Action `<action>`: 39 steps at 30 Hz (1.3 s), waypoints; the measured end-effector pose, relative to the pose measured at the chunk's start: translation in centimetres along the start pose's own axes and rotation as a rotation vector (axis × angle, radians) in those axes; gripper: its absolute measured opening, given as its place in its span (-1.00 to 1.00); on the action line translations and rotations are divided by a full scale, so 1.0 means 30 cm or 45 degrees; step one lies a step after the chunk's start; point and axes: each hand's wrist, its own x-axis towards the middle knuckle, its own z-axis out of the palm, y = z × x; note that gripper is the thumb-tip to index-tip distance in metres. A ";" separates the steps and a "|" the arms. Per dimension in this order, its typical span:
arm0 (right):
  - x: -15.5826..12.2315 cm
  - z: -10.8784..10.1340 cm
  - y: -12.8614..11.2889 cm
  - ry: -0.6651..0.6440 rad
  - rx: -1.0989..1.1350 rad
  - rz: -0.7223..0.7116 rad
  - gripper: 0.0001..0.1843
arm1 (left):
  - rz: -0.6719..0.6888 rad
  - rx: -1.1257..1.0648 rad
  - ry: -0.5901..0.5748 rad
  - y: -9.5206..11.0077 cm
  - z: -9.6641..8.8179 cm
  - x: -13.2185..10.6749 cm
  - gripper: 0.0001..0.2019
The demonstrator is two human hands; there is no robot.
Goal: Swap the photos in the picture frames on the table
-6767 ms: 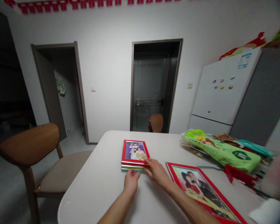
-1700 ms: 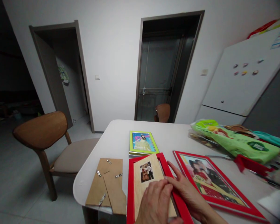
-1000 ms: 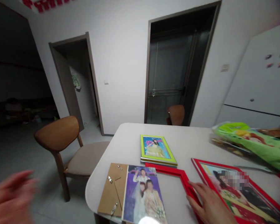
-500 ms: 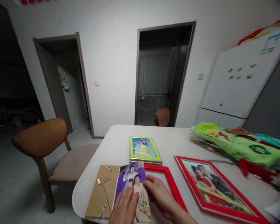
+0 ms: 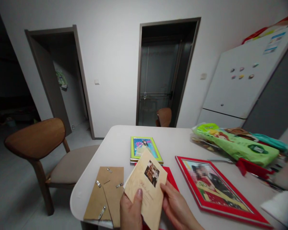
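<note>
Both hands hold up a tan printed card (image 5: 146, 188) with a small photo on it, tilted above the white table (image 5: 177, 140). My left hand (image 5: 131, 212) grips its lower left edge, thumb on the front. My right hand (image 5: 177, 209) holds its right edge from behind. A small red frame (image 5: 170, 180) lies under the card, mostly hidden. A brown frame backing board (image 5: 105, 192) with metal clips lies just left of my hands. A green-framed photo (image 5: 144, 148) lies beyond the card.
A large red-framed photo (image 5: 213, 188) lies to the right. Green and teal packages (image 5: 235, 145) pile at the table's right end. A wooden chair (image 5: 42, 150) stands left of the table; a white fridge (image 5: 242, 83) stands at the right.
The picture that lay face up beside the backing board is now lifted in both hands, showing a tan printed side. The red frame is mostly covered.
</note>
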 end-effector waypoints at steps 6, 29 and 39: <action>0.020 -0.124 -0.120 -0.027 -0.269 0.175 -0.43 | -0.006 0.375 -0.193 -0.052 -0.074 0.040 -0.42; 0.114 -0.149 -0.088 0.317 -2.423 -0.485 -0.64 | 1.002 1.619 -0.713 -0.181 -0.135 0.025 -0.55; 0.027 -0.013 -0.027 -0.081 -2.219 -0.762 -0.62 | 0.325 2.106 -0.399 0.037 -0.504 0.033 -0.28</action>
